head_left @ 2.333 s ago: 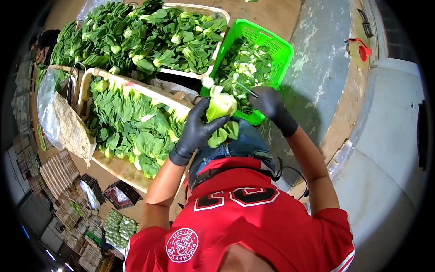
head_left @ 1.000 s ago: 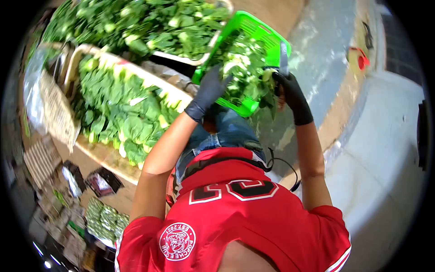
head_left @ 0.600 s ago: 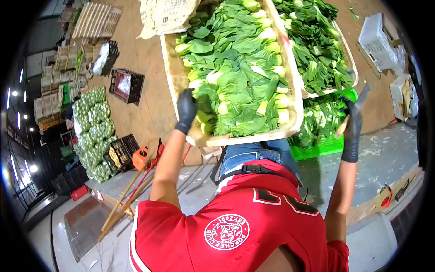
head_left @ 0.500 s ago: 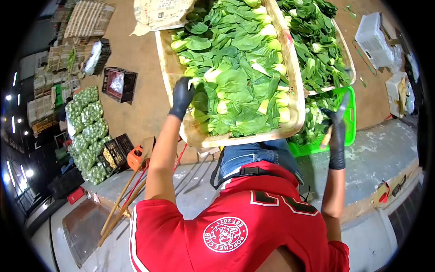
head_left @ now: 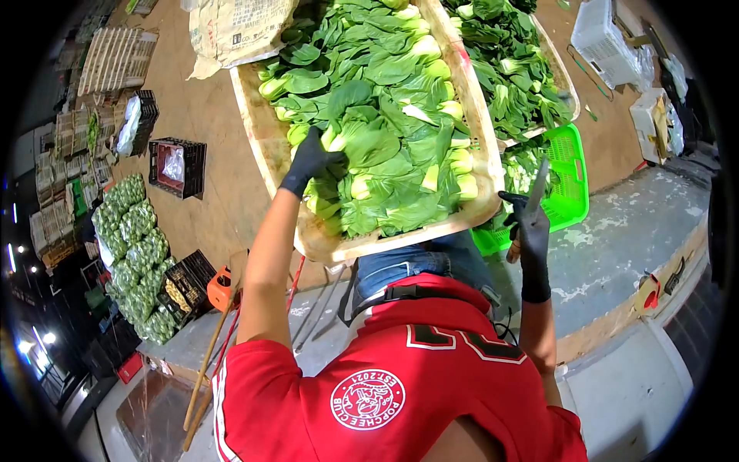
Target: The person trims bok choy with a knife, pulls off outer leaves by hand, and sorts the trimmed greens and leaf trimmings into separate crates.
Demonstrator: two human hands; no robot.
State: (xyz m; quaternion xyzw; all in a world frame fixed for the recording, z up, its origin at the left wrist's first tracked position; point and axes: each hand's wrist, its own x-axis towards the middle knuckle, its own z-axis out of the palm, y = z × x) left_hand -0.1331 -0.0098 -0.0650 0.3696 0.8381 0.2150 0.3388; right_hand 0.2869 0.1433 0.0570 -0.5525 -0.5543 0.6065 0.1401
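A white tray (head_left: 248, 115) holds rows of bok choy (head_left: 431, 115) with pale bases and broad green leaves. My left hand (head_left: 311, 160), in a black glove, reaches over its left side. Its thumb and fingers close around the pale base of one bok choy (head_left: 368, 145) near the middle. In my black-gloved right hand (head_left: 530, 239) is a knife (head_left: 538, 187), blade pointing up. That hand is just off the tray's lower right corner, in front of a green basket (head_left: 571, 173) with cut greens (head_left: 526, 167) inside.
Another tray (head_left: 566, 73) of bok choy stands behind on the right. A paper sack (head_left: 239, 29) covers the near tray's upper left corner. Dark crates (head_left: 178, 167) and bagged vegetables (head_left: 135, 254) are at left. White crates (head_left: 608, 46) stand at far right.
My left hand has moved inward from the tray's left edge onto a bok choy, whose leaves have shifted. My right hand with the knife has come left, closer to the tray.
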